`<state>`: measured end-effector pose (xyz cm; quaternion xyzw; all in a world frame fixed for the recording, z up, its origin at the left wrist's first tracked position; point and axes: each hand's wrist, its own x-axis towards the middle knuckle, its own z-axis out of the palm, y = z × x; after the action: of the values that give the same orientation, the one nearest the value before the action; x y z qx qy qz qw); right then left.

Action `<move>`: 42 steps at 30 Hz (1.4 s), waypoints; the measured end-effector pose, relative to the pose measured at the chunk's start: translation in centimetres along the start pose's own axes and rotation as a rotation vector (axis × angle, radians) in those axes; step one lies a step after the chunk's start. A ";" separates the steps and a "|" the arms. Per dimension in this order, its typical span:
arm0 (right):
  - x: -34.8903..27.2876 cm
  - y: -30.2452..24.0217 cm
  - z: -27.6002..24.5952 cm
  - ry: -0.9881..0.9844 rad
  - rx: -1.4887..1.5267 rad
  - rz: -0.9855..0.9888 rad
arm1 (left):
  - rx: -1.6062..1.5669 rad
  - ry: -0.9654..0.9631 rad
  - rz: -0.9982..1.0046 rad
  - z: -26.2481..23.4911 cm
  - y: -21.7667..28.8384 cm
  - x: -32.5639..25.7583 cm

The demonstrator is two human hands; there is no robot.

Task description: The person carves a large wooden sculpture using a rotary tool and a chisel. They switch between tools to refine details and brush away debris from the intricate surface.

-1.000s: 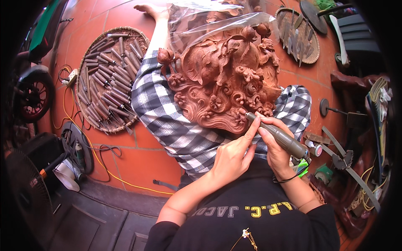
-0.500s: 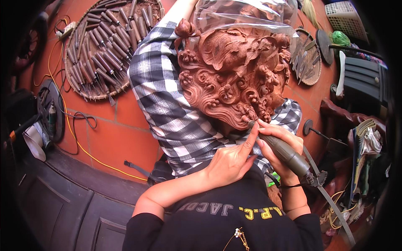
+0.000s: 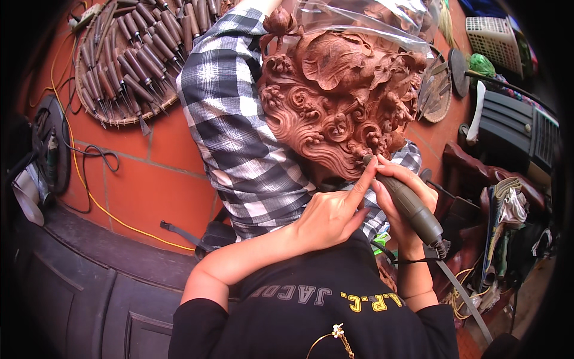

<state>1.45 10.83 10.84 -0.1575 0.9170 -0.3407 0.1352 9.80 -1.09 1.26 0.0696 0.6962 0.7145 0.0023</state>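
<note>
A reddish-brown wood carving (image 3: 335,113) with curling waves, leaves and knobs rests between my checked-cloth legs (image 3: 230,119). My right hand (image 3: 412,188) wraps round a dark olive rotary tool handpiece (image 3: 415,212), its cable trailing from the rear end. The tool's tip meets the carving's lower edge, near small rounded knobs. My left hand (image 3: 335,215) reaches across with its index finger stretched out, touching the tool's front end beside my right fingertips. Its thumb stands apart, and its other fingers are partly hidden. Clear plastic film (image 3: 365,24) covers the carving's far part.
To the left, a round woven tray (image 3: 107,122) holds many wooden-handled chisels (image 3: 143,60). Another basket (image 3: 439,107) with blades lies far right. A yellow cord (image 3: 86,185) crosses the tiled floor (image 3: 152,191). A dark grey case (image 3: 517,119) and hanging cloths (image 3: 508,206) stand right.
The view has shifted a little, moving the chisel tray up and left in the picture. Both hands keep nearly the same pose, with the tool's tip still at the carving's lower edge.
</note>
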 end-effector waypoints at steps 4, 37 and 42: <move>0.3 -0.2 0.3 0.038 -0.018 0.005 | -0.033 -0.016 -0.002 -0.4 -0.1 0.7; -0.7 -1.8 0.4 -0.041 -0.228 -0.099 | -0.187 -0.026 -0.034 -1.4 -1.2 -1.0; 0.9 -0.4 -1.5 -0.105 -0.016 -0.036 | -0.170 -0.073 -0.088 -0.8 -0.2 0.1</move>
<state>0.17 11.10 12.06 -0.1927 0.9083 -0.3271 0.1758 9.58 -1.85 1.10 0.0647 0.6350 0.7670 0.0649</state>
